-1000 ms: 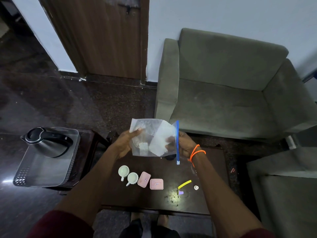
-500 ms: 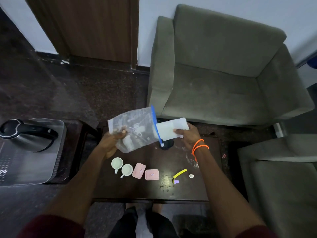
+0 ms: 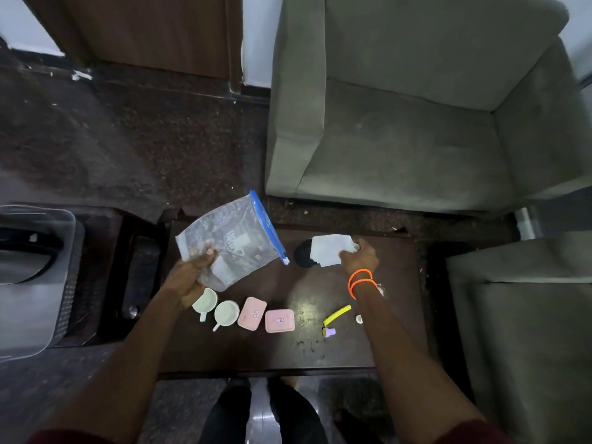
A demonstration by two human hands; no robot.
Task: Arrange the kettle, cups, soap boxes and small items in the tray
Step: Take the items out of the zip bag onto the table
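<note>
The cups (image 3: 215,307) lie just under the left hand (image 3: 189,280) (fingers gripping the bag (image 3: 230,245)); right hand (image 3: 358,259) pinches paper (image 3: 328,249).

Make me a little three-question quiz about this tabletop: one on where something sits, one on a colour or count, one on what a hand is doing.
1. Where do the two white cups stand?
A. On the armchair
B. On the dark table, left of the pink soap boxes
C. Inside the tray

2. How many pink soap boxes lie on the table?
A. Two
B. Four
C. None

3. What is the left hand doing?
A. Resting flat on the table
B. Lifting a cup
C. Gripping a clear zip bag

Answers: 1 B, the cups sit side by side just left of the boxes. 2 A, two pink boxes lie next to each other. 3 C, its fingers pinch the clear zip bag with the blue seal.
</note>
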